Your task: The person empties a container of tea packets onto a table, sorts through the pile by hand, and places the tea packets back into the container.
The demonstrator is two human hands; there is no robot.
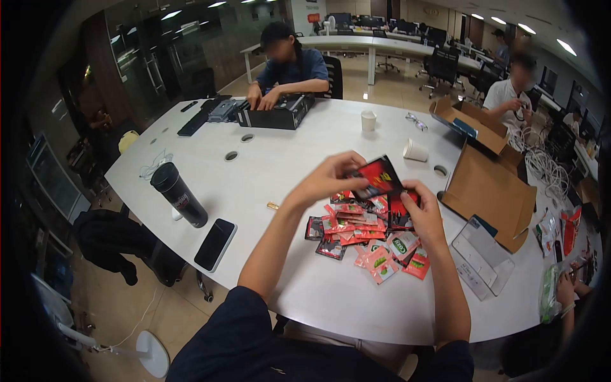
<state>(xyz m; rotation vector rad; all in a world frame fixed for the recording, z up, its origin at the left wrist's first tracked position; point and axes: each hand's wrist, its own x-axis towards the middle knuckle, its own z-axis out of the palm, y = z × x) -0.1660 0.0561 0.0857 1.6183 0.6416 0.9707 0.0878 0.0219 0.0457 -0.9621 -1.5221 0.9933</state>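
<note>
Up top, glossy red-black packet (377,177).

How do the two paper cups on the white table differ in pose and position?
The upright paper cup stands on its base, while the tipped paper cup lies on its side. The upright one stands farther from the wearer's hands, towards the person seated across the table; the tipped one lies nearer the open cardboard box. Both are plain white, and no hand touches either.
</note>
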